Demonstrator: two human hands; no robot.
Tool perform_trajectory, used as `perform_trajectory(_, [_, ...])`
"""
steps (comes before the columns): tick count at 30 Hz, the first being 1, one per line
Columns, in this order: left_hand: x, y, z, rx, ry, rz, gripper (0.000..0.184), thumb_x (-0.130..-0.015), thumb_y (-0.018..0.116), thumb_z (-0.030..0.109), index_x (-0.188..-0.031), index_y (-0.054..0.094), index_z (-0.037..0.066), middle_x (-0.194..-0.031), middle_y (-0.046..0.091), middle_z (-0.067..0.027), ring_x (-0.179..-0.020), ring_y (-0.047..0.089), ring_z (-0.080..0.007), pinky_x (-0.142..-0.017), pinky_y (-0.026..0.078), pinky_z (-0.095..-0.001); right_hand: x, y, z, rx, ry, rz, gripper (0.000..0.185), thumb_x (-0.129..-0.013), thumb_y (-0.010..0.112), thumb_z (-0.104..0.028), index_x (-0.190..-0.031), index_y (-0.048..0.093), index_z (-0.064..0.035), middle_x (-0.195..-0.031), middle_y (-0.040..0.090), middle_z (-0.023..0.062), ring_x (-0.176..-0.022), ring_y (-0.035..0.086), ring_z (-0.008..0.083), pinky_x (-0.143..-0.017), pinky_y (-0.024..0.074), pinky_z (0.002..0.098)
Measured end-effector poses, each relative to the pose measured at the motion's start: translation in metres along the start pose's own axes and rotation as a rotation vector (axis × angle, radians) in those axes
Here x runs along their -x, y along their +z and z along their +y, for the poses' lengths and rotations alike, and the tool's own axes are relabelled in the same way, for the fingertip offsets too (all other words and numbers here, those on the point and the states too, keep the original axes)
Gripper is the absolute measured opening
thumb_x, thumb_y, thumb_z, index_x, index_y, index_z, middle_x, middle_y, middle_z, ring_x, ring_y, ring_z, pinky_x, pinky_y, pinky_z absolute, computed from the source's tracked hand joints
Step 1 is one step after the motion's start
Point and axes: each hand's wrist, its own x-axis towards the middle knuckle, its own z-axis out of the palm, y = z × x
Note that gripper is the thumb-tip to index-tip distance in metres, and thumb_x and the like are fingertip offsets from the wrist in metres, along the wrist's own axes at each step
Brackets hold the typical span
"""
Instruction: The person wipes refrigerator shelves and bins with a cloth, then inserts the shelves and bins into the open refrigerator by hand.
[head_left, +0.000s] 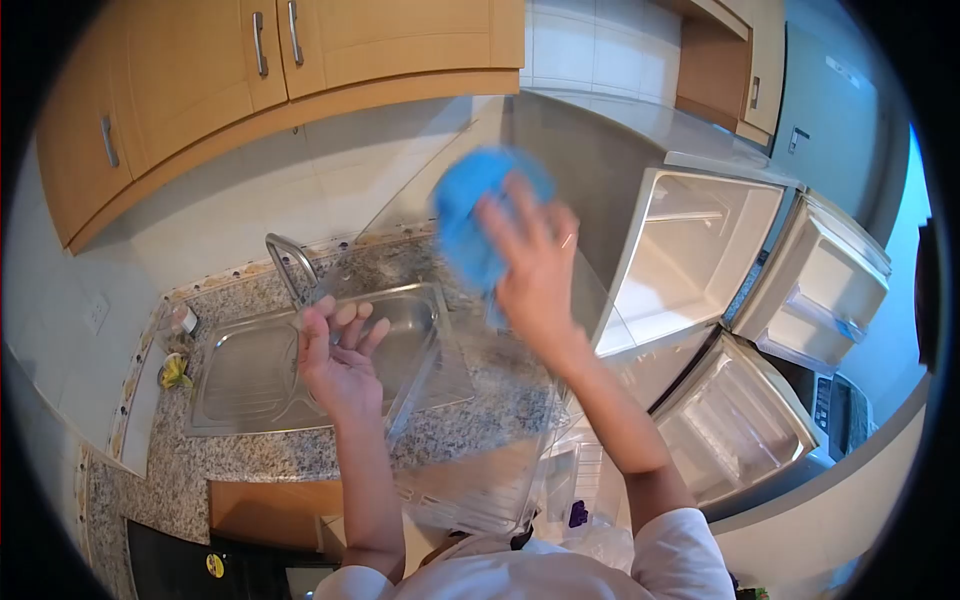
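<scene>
Looking down from the head camera, the only view here, I'm seeing a person leaning both arms over the kitchen tabletop [280,455], with a see-through panel [455,345] sitting slantwise between their hands. The sink [240,380] and its tap [290,262] are showing behind it, so the outline is getting kinda hard to trace. The right hand [530,260] is holding a blue cloth [465,200] up near the panel's upper part; both are coming out blurry. Those fingers are bending over the cloth a bit spread apart, not balling it up, and I'm guessing that's for keeping a wide patch of it flat under the hand. The left hand [345,360] is sitting lower, by the panel's left side, palm turning up toward the camera. Its fingers are curling about halfway, with a gap showing between thumb and fingertips. My read is that it's steadying the panel from that side, leaving the right hand free for the cloth, but honestly I can't tell whether it's pinching the edge or just propping it. Over to the right, the fridge [590,150] is standing with both doors open, and the panel is reaching across in front of its side.
</scene>
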Motion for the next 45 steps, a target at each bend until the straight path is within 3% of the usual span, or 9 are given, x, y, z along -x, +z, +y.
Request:
perform_trajectory(3, [0.006, 0.013, 0.000, -0.047, -0.007, -0.002, 0.027, -0.087, 0.054, 0.029, -0.095, 0.057, 0.003, -0.078, 0.061, -0.0093, -0.074, 0.062, -0.0216, -0.061, 0.055, -0.0364, -0.018, 0.015, -0.009, 0.051, 0.024, -0.008, 0.047, -0.062, 0.059, -0.006, -0.108, 0.056, -0.0127, -0.122, 0.047, 0.0121, -0.115, 0.039, 0.0344, -0.097, 0.0274, 0.0505])
perform_trajectory(6, [-0.022, -0.021, -0.024, 0.051, 0.015, -0.029, 0.030, -0.086, 0.054, 0.031, -0.095, 0.056, 0.003, -0.078, 0.061, -0.0094, -0.075, 0.062, -0.0225, -0.059, 0.056, -0.0382, 0.024, 0.025, -0.065, -1.116, 0.361, -0.254, 0.048, -0.064, 0.057, -0.005, -0.112, 0.054, -0.0108, -0.122, 0.046, 0.0138, -0.121, 0.034, 0.0359, -0.101, 0.0229, 0.0505])
perform_trajectory(8, [-0.027, -0.026, -0.021, 0.143, 0.035, -0.049, 0.031, -0.086, 0.055, 0.033, -0.095, 0.056, 0.004, -0.078, 0.061, -0.0095, -0.076, 0.063, -0.0230, -0.058, 0.056, -0.0395, 0.039, 0.023, -0.062, -0.355, -0.490, -0.311, 0.046, -0.065, 0.055, -0.003, -0.111, 0.053, -0.0079, -0.121, 0.047, 0.0148, -0.121, 0.035, 0.0340, -0.102, 0.0236, 0.0496])
perform_trajectory(11, [-0.014, -0.004, 0.011, 0.029, 0.002, -0.018, 0.030, -0.086, 0.055, 0.033, -0.094, 0.056, 0.004, -0.077, 0.061, -0.0086, -0.075, 0.063, -0.0218, -0.058, 0.056, -0.0362, -0.014, -0.010, 0.011, 0.024, -0.200, -0.095, 0.047, -0.069, 0.048, 0.003, -0.115, 0.052, -0.0065, -0.122, 0.048, 0.0148, -0.116, 0.044, 0.0261, -0.099, 0.0326, 0.0395])
perform_trajectory(13, [-0.023, -0.012, 0.022, -0.007, 0.031, -0.051, 0.028, -0.086, 0.055, 0.033, -0.091, 0.056, 0.005, -0.077, 0.061, -0.0073, -0.074, 0.062, -0.0204, -0.058, 0.056, -0.0330, -0.055, -0.036, 0.045, -0.733, 0.698, -0.157, 0.037, -0.078, 0.043, 0.005, -0.112, 0.054, -0.0031, -0.101, 0.060, 0.0142, -0.093, 0.058, 0.0244, -0.080, 0.0477, 0.0321])
perform_trajectory(16, [-0.025, -0.006, 0.029, -0.035, 0.040, -0.106, 0.028, -0.086, 0.055, 0.034, -0.090, 0.055, 0.006, -0.077, 0.061, -0.0068, -0.074, 0.063, -0.0195, -0.057, 0.055, -0.0305, -0.089, -0.042, 0.085, -1.348, 1.122, -0.249, 0.028, -0.083, 0.046, -0.003, -0.109, 0.054, -0.0046, -0.092, 0.060, 0.0093, -0.072, 0.056, 0.0131, -0.069, 0.0496, 0.0290])
perform_trajectory(21, [-0.038, -0.002, 0.035, -0.046, 0.012, -0.114, 0.027, -0.086, 0.055, 0.033, -0.091, 0.054, 0.006, -0.076, 0.061, -0.0064, -0.072, 0.063, -0.0176, -0.054, 0.054, -0.0282, -0.041, -0.071, 0.087, -0.460, 0.058, -0.523, 0.033, -0.082, 0.053, -0.017, -0.112, 0.051, -0.0033, -0.109, 0.054, 0.0117, -0.099, 0.050, 0.0192, -0.088, 0.0403, 0.0339])
perform_trajectory(31, [-0.037, -0.005, 0.069, -0.060, 0.049, -0.186, 0.028, -0.088, 0.051, 0.030, -0.091, 0.053, 0.003, -0.075, 0.061, -0.0078, -0.072, 0.064, -0.0192, -0.059, 0.057, -0.0305, 0.166, -0.114, 0.046, -0.333, 0.672, -0.190, 0.039, -0.077, 0.053, -0.004, -0.115, 0.049, 0.0024, -0.122, 0.047, 0.0187, -0.116, 0.042, 0.0336, -0.101, 0.0270, 0.0389])
perform_trajectory(45, [-0.031, -0.025, 0.084, 0.051, 0.070, -0.045, 0.030, -0.087, 0.053, 0.032, -0.095, 0.054, 0.003, -0.086, 0.061, -0.0098, -0.085, 0.062, -0.0224, -0.064, 0.056, -0.0342, 0.059, -0.005, -0.072, -0.365, -0.504, -0.506, 0.048, -0.064, 0.057, -0.012, -0.111, 0.055, -0.0188, -0.133, 0.038, 0.0075, -0.126, 0.028, 0.0326, -0.098, 0.0249, 0.0557])
